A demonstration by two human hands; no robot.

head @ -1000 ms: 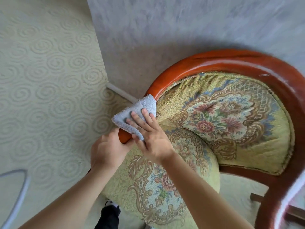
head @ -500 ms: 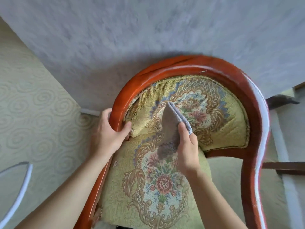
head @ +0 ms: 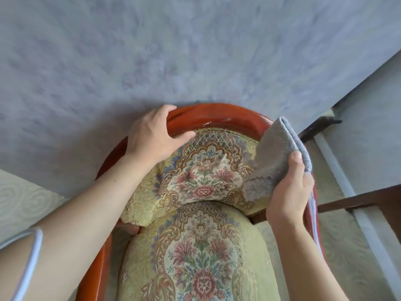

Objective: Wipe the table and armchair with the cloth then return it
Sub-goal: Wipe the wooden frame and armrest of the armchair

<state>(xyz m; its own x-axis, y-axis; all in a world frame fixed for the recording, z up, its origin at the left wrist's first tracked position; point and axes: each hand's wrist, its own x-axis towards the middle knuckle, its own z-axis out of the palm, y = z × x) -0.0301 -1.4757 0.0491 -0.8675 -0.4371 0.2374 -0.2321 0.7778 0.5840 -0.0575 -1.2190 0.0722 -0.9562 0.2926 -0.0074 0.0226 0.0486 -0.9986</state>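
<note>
view: head, single camera looking down onto the chair
armchair (head: 195, 253): one; red-brown curved wooden frame, floral gold upholstery on seat and backrest
cloth (head: 275, 157): one; grey, folded, held up at the right side of the backrest, lower fluffy edge touching or just off the upholstery, can't tell which
hands: two, both bare
left hand (head: 152, 135): grip spread over the top rail of the frame, fingers behind the rail, thumb on the front edge next to the backrest fabric
right hand (head: 288, 192): grip pinching the cloth, thumb on the near face, fingers hidden behind it
cable (head: 30, 263): one white loop, lower left, crossing the left forearm
wall (head: 195, 51): grey-blue mottled, right behind the chair back; top rail sits close to it, gap size unclear
floor (head: 23, 203): pale swirl-pattern covering visible left and right of the chair
dark wooden piece (head: 368, 200): one, right of the armchair, just beside the frame; what it belongs to is unclear
edges: right frame rail runs under the right wrist; left rail runs down lower left
open room: seat centre bare, backrest centre uncovered between the two hands; left side open floor, right side crowded by the wooden piece and a white baseboard (head: 338, 170)
</note>
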